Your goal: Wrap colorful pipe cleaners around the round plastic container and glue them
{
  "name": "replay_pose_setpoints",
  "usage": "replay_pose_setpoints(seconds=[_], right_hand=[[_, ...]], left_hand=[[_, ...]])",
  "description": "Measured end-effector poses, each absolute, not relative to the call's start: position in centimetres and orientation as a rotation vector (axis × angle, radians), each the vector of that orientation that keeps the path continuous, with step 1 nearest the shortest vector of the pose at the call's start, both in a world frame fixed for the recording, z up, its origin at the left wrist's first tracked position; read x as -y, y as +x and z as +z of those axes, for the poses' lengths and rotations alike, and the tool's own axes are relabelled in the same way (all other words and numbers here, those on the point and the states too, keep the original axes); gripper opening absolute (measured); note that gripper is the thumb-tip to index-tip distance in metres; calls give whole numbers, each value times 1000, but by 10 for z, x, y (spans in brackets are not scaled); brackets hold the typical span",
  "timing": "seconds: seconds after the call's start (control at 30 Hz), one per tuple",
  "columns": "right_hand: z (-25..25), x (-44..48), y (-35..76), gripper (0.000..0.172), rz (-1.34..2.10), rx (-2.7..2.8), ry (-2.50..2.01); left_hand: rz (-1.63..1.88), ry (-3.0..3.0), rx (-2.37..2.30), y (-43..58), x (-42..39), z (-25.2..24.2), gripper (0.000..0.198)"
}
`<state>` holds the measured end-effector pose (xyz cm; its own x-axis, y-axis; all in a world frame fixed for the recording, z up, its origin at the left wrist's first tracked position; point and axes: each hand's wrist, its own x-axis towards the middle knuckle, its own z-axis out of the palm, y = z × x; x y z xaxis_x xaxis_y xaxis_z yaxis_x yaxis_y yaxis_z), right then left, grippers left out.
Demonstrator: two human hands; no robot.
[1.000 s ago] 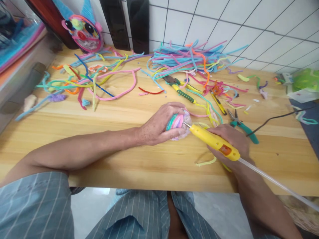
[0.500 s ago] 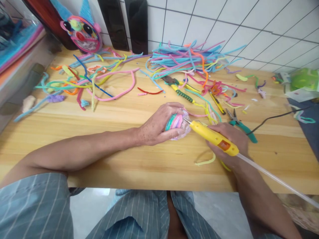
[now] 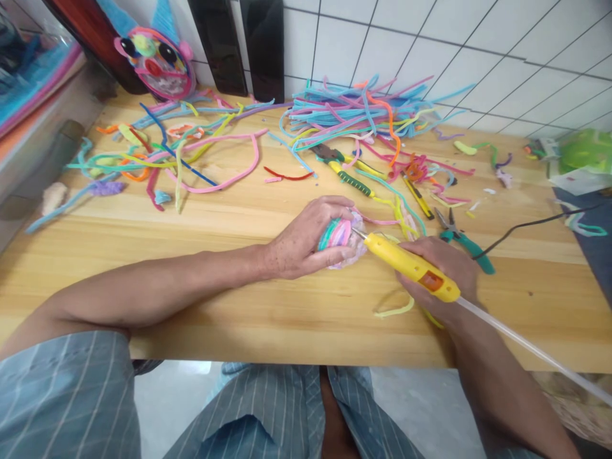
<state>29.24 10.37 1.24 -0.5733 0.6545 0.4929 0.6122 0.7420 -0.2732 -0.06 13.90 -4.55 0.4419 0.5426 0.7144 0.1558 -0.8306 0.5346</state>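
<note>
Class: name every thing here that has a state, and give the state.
Wrapped piece, in the left hand
Glue gun, held in the right hand
Glue stick, protruding from its rear
Teal pliers, lying, jaws parted
Yellow-green pliers, lying; jaws unclear
Utility knife, lying; blade unclear
Large pink pipe cleaner, bent

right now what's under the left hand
Under the left hand is a striped piece: green, pink and purple bands show, with a paler part to their right. The hand covers its left side, so that part and the underside cannot be seen.

Free tabletop point(image 3: 215, 220) beyond left forearm point(image 3: 191, 280); obstacles beside right hand point(image 3: 447, 262): teal pliers point(image 3: 472, 250), black cable point(image 3: 530, 225)
</note>
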Motion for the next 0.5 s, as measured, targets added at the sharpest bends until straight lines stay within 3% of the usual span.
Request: replay_pose_setpoints(seconds=[0.5], right_hand=[[12,-102,295,20,154,2378,-1056]], left_hand=[[1372,2281,-573,0,-139,-47,48]])
